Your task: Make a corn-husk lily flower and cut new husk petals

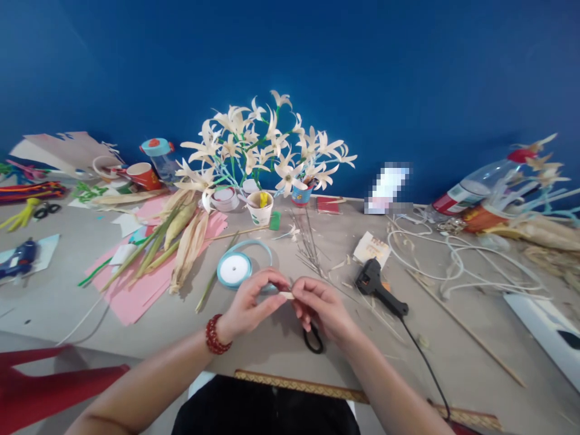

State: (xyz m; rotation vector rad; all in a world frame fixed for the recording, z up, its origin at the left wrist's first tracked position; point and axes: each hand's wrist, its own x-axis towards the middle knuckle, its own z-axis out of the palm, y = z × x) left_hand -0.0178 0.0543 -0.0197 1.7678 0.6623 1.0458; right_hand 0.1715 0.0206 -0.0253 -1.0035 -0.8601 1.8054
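My left hand (254, 302) and my right hand (319, 305) meet above the grey table (281, 356), both closed in a pinch on a small pale strip (286, 295), probably corn husk. A red bead bracelet (215, 335) sits on my left wrist. Just behind the left hand lies a spool of light blue ribbon (234, 269). Black scissors (313, 339) lie on the table under my right hand, partly hidden. A black glue gun (378, 285) rests to the right, its cord trailing toward me.
A bunch of cream husk flowers (263, 145) stands at the back by a paper cup (260, 208). Corn husks (188, 238) lie on pink paper (140, 290) at left. White cord (453, 260), a plastic bottle (480, 184), thin sticks (462, 326) and a blue glue gun (18, 257) surround.
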